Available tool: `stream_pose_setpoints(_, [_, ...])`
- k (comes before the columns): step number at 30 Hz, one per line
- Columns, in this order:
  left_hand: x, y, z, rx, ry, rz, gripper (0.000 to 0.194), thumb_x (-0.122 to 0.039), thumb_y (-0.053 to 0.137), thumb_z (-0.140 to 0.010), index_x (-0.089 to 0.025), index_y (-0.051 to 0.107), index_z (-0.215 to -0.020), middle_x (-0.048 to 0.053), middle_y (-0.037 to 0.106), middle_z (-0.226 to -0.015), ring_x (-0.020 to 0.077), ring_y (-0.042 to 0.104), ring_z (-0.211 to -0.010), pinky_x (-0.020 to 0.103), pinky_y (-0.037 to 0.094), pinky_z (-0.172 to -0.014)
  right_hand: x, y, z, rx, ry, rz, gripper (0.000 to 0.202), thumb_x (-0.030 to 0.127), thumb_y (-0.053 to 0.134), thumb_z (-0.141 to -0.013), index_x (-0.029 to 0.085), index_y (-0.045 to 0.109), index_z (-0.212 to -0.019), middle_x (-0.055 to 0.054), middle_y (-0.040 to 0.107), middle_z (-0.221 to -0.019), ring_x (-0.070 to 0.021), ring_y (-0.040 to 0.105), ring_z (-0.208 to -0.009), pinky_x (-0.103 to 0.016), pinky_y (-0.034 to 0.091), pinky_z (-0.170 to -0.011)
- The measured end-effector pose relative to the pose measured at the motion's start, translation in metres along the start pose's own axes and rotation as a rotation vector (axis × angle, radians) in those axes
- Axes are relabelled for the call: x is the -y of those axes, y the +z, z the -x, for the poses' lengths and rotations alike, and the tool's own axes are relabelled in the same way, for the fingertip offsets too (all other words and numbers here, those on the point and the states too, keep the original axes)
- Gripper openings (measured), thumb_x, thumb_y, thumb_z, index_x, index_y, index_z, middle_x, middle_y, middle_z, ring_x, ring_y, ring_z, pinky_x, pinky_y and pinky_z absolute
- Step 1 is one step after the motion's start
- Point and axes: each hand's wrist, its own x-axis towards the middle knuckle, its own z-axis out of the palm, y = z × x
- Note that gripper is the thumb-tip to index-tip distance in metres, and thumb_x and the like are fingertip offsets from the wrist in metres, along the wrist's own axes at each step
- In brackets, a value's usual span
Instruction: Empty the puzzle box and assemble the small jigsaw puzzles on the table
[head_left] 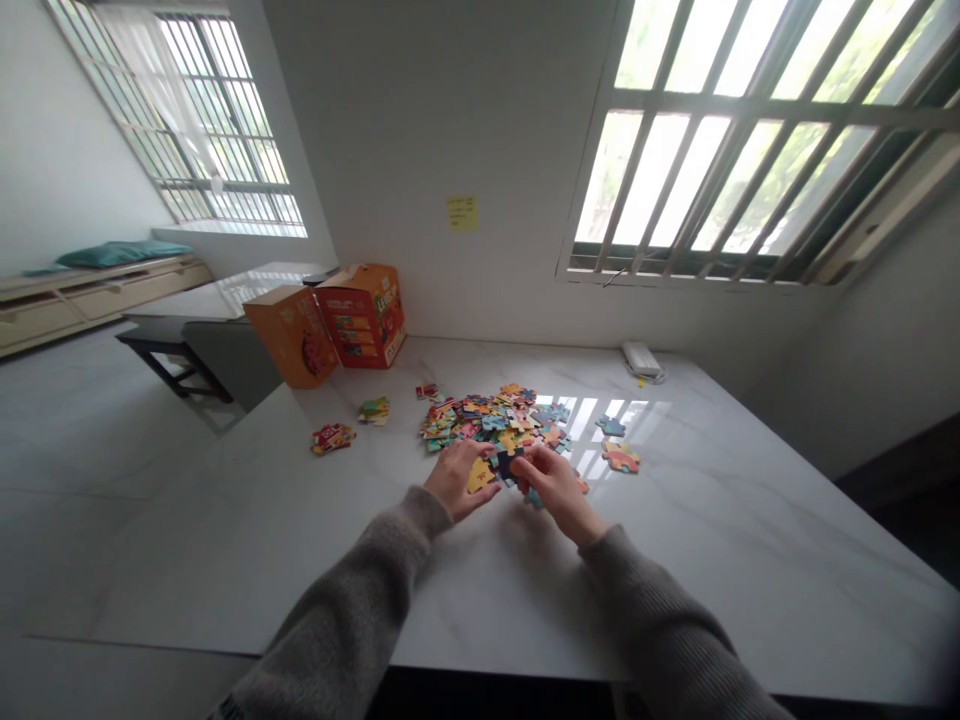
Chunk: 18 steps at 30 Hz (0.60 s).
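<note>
Overexposed windows (pixel 666 160) throw barred glare onto the glossy table (pixel 720 540).

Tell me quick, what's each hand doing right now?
Left hand: thumb and fingers apart, around a yellow piece; whether it's held can't be told.
Right hand: closed, grip on a dark piece.

there are two hands (pixel 459 478), one puzzle heap (pixel 480 412), two boxes (pixel 361 318), two windows (pixel 690 130) and one yellow note (pixel 462 213).

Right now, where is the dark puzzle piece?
In the head view, below and slightly right of centre, the dark puzzle piece is in the right hand, just right of the yellow piece at the left hand.
</note>
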Motion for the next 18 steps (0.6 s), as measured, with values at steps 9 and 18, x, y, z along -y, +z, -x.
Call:
stream_pose_setpoints(9, [-0.017,0.005,-0.003,-0.050,-0.045,0.268,0.052,-0.033,0.068,-0.084,-0.021,0.052,-0.132,0.009,0.067,-0.111,0.0210,0.064,-0.095,0.034,0.051,-0.086,0.014,0.010,0.008,0.104,0.033,-0.107,0.041,0.054,0.063,-0.085,0.018,0.056,-0.065,0.003,0.050,-0.056,-0.0101,0.043,-0.052,-0.025,0.033,-0.052])
stream_pose_setpoints(18, [-0.015,0.013,0.001,-0.038,-0.084,0.362,0.036,-0.026,0.057,-0.089,-0.019,0.050,-0.123,-0.003,0.060,-0.074,0.0117,0.057,-0.065,0.024,0.048,-0.066,0.000,-0.006,0.008,0.042,-0.054,0.024,0.037,0.055,0.058,-0.087,0.019,0.059,-0.078,0.002,0.054,-0.063,-0.0118,0.047,-0.057,-0.024,0.036,-0.053])
